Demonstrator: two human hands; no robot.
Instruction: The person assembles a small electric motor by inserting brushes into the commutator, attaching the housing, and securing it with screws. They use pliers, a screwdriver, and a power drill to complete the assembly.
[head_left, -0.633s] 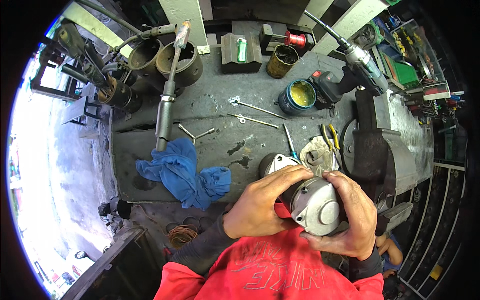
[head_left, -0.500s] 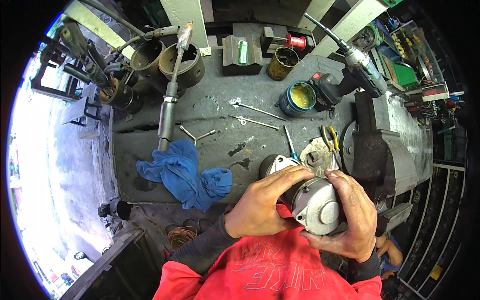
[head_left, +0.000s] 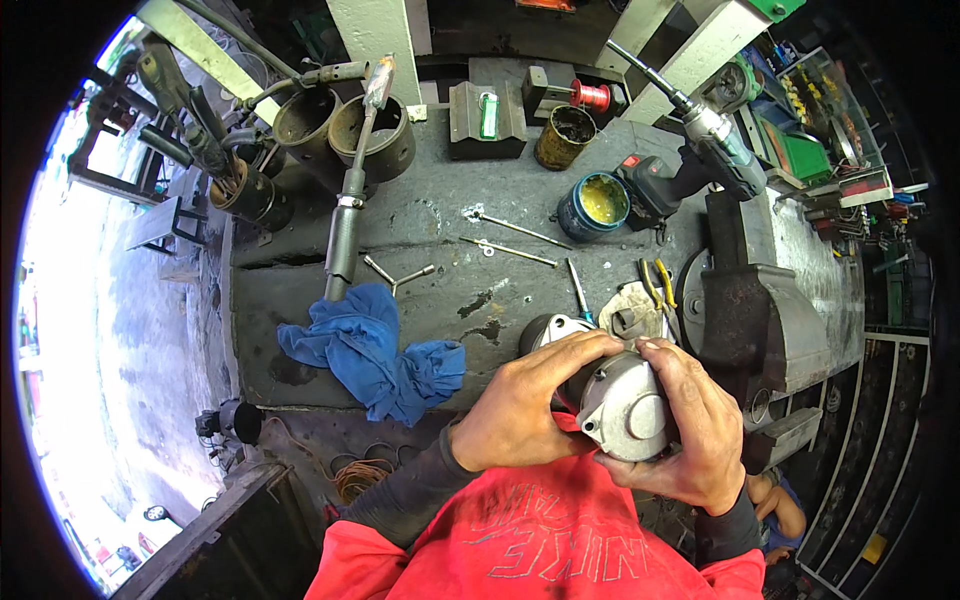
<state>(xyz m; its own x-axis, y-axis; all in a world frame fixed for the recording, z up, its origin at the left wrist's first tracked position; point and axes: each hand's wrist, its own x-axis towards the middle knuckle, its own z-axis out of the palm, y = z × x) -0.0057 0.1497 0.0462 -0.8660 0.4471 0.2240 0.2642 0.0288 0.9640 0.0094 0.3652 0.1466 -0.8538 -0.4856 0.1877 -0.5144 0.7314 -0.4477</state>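
Fingers point(head_left: 585, 350) of the left hand point(head_left: 525, 405) are curling over the top of a grey metal motor housing point(head_left: 625, 410), clenched around its far side, while the right hand point(head_left: 700, 430) is cupping the same housing from the right, its fingers wrapping the rounded end cap. Both hands are gripping the housing at the near edge of the worktop point(head_left: 430, 215), just above the person's red shirt point(head_left: 560, 535).

Just beyond the hands, a second round metal part point(head_left: 545, 330) is lying on the worktop, partly hidden by the left fingers. A crumpled grey rag point(head_left: 630, 310) is sitting just to its right, with yellow-handled pliers point(head_left: 657, 283) touching the rag's far edge. A small screwdriver point(head_left: 580, 292) is lying near them.

To the left, a blue cloth point(head_left: 370, 350) is bunched on the worktop, near the lower end of a long steel tool point(head_left: 345, 235). Two thin wrenches point(head_left: 515, 240) are lying farther back, in the middle, and a three-arm key point(head_left: 392, 275) is lying near the cloth. A blue tin of yellow grease point(head_left: 592, 203) is standing at the far right, beside a cordless drill point(head_left: 700, 150). A dark bench vise point(head_left: 745, 320) is standing to the right of the hands. Two rusty cylinder sleeves point(head_left: 345, 125) are standing at the far left.
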